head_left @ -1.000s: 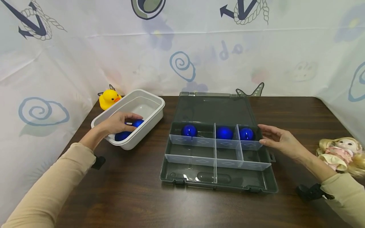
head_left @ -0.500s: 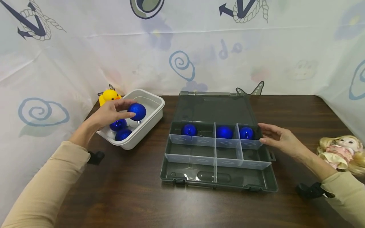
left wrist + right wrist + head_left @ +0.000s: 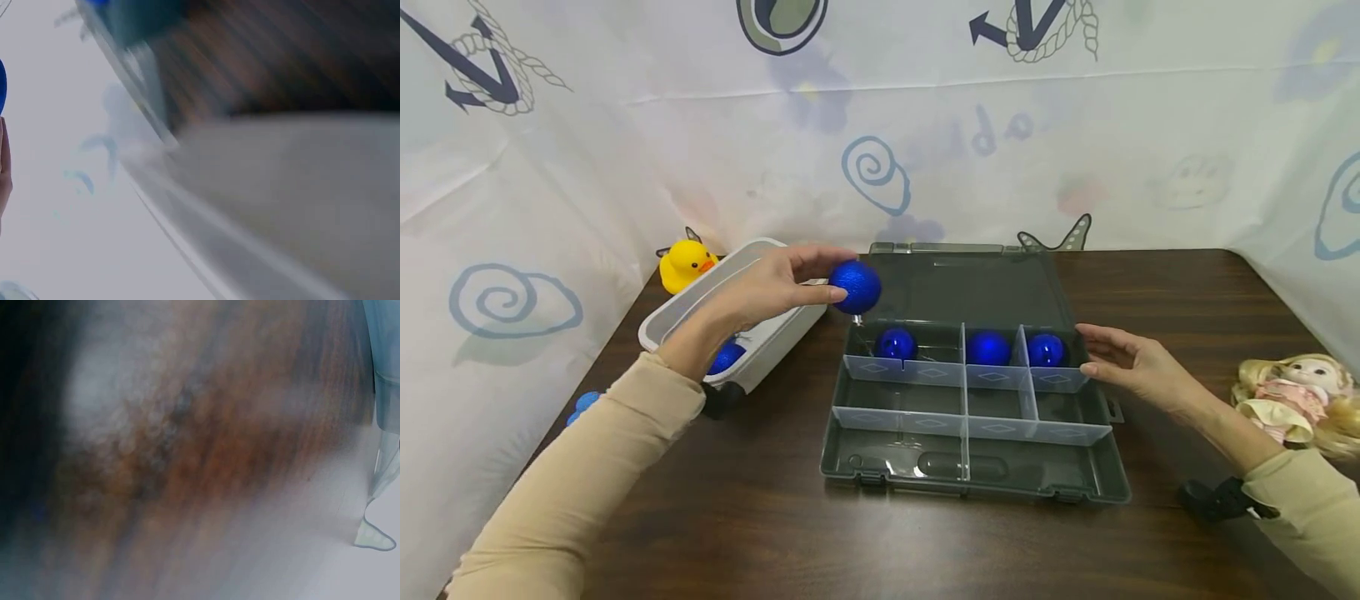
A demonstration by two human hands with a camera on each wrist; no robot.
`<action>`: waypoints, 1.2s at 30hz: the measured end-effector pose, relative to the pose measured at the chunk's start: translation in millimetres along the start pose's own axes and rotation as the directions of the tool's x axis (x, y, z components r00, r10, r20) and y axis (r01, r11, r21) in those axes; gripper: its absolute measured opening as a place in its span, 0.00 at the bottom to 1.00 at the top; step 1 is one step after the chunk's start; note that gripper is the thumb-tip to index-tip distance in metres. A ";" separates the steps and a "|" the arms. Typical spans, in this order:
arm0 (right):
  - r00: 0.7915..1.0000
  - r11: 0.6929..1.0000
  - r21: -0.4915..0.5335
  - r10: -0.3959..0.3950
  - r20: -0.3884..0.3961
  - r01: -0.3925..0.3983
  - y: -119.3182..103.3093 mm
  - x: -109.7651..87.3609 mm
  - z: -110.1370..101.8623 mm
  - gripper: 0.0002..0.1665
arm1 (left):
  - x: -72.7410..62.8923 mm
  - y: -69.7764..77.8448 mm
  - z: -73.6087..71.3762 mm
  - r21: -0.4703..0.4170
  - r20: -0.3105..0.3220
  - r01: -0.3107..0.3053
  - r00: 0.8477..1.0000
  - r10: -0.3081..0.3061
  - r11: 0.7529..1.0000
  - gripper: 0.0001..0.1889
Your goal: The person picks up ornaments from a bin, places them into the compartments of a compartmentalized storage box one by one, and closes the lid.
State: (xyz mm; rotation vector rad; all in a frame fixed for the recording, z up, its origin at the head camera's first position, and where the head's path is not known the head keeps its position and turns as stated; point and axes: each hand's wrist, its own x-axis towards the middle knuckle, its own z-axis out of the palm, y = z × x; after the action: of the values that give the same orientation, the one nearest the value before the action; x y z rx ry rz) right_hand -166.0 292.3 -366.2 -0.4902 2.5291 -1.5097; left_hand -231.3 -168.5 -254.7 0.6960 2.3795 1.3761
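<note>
My left hand (image 3: 767,287) pinches a textured blue Christmas ball (image 3: 855,287) between thumb and fingers, its small silver cap pointing down. The ball is held in the air between the white tub (image 3: 782,342) and the grey divided organizer box (image 3: 895,467). In the left wrist view, only a sliver of the blue ball (image 3: 2,87) shows at the edge. My right hand (image 3: 1131,367) rests its fingertips at the box's right side. Three blue balls sit in the box's back row: one at left (image 3: 896,343), one in the middle (image 3: 988,348), one at right (image 3: 1047,350).
Another blue ball (image 3: 727,357) shows in the tub, partly behind my left wrist. A yellow rubber duck (image 3: 683,265) stands behind the tub. Something light blue (image 3: 583,404) lies by the left table edge. A blond doll (image 3: 1292,400) lies at far right. The box's lid (image 3: 962,287) lies back.
My left hand has lifted the blue Christmas ball out of the tub and carried it right, toward the box's back left corner. My right hand has stayed at the box's side.
</note>
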 end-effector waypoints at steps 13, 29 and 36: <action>1.000 1.000 -0.007 0.012 0.004 -0.012 -1.2 1.8 -2.2 0.35 | 72.9 46.4 101.0 -0.076 0.288 -0.128 0.947 0.145 0.989 0.25; 0.999 0.999 -0.008 0.052 0.001 -0.052 -0.8 2.0 -3.9 0.31 | 111.1 77.2 158.6 -0.097 0.393 -0.239 0.882 0.258 0.966 0.25; 0.998 0.995 -0.083 0.055 -0.014 -0.056 1.8 1.1 -6.3 0.30 | 122.0 82.0 176.2 -0.139 0.465 -0.280 0.828 0.312 0.950 0.27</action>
State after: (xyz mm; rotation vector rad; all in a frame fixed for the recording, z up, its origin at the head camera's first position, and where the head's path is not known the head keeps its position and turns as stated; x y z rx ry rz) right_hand -169.2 297.9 -364.7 -0.4197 2.6005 -1.3974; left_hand -226.6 60.2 -272.7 1.2691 1.8756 1.1998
